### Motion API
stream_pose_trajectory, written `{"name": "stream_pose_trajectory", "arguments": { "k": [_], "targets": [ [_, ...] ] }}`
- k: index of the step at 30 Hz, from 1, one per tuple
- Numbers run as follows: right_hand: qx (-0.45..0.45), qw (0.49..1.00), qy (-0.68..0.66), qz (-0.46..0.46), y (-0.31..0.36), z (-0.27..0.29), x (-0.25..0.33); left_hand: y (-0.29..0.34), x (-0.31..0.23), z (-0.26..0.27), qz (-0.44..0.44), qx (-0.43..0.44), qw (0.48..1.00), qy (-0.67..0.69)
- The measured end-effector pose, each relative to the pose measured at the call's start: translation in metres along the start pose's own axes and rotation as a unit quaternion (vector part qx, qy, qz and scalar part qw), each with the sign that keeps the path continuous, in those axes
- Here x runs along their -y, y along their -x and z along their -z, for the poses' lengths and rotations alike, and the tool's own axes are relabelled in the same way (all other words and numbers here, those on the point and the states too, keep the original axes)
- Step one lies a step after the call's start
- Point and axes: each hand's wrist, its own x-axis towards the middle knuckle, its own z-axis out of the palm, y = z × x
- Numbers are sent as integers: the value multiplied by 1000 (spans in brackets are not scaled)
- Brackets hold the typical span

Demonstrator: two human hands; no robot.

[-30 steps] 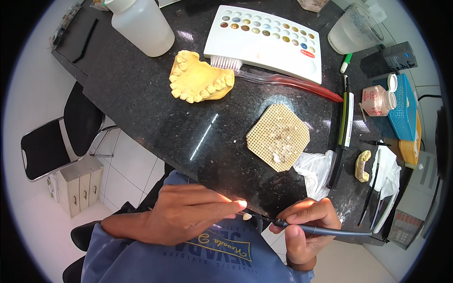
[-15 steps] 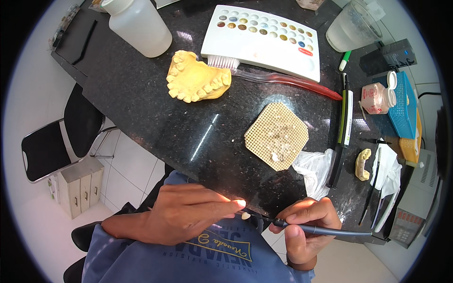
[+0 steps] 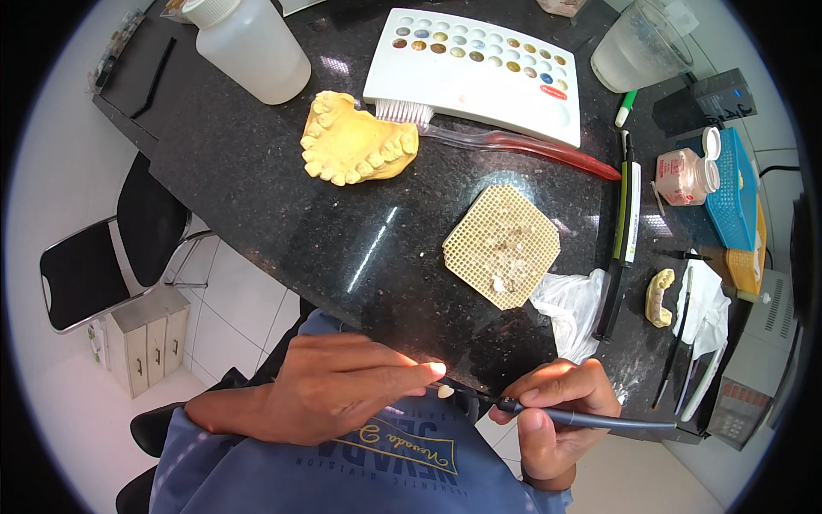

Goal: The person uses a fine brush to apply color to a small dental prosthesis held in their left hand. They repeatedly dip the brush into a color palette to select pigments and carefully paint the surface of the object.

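Note:
Close in front of my shirt, my left hand (image 3: pixel 342 385) is closed, palm down. A small tooth-coloured dental crown (image 3: pixel 445 391) sits just beyond its fingertips, seemingly at the end of a thin tool mostly hidden under the hand. My right hand (image 3: pixel 556 411) pinches a fine brush with a grey-blue handle (image 3: pixel 612 421) between thumb and fingers. The brush's dark front end points left and reaches close to the crown; whether it touches cannot be made out.
A yellow dental cast (image 3: pixel 355 146), toothbrush (image 3: pixel 522 146), white paint palette (image 3: pixel 479 94) and beige honeycomb tray (image 3: pixel 462 244) lie on the dark countertop. At right are crumpled tissue (image 3: pixel 569 317), a small partial cast (image 3: pixel 658 298) and brushes. A white bottle (image 3: pixel 257 60) stands far left.

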Motion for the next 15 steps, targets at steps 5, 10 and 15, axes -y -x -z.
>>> {"name": "stream_pose_trajectory", "arguments": {
  "k": [5,10,15],
  "targets": [
    [-5,1000,2,-6,1,1,0,-1,-1,1,5,2,1000,5],
    [-7,1000,-3,-6,1,0,0,-1,-1,1,4,1,1000,4],
    [-2,1000,-7,7,0,0,-1,-1,-1,-1,0,-6,1000,4]
  ]
}}
